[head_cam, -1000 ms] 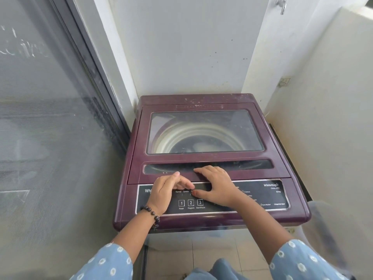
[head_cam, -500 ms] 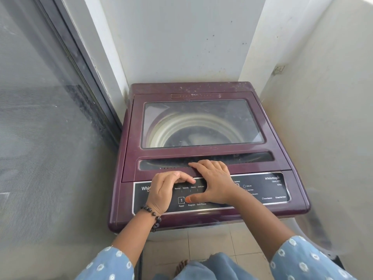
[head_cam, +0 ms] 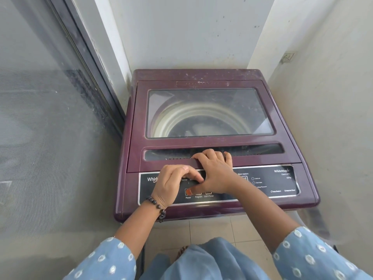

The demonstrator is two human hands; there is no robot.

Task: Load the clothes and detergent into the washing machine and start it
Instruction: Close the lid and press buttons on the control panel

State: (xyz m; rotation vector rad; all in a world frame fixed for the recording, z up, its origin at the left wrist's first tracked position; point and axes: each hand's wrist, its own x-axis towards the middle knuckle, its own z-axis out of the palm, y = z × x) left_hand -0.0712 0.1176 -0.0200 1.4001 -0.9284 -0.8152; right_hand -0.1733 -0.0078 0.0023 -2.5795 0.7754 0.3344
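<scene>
Now right hand [head_cam: 216, 172] thumb on washing machine [head_cam: 203, 142] Power button [head_cam: 188, 192].

This is a home laundry nook, most likely a small utility balcony. A maroon top-loading washing machine with a glass lid [head_cam: 210, 113] is wedged into a corner of scuffed, stained white plaster walls [head_cam: 189, 31], filling nearly the whole width (its black control panel [head_cam: 278, 182] carries household labels such as Power, Program and Wash Options). On the left runs a dark-framed sliding door with mesh screen [head_cam: 48, 118], and pale beige floor tiles [head_cam: 210, 229] lie underfoot.
</scene>
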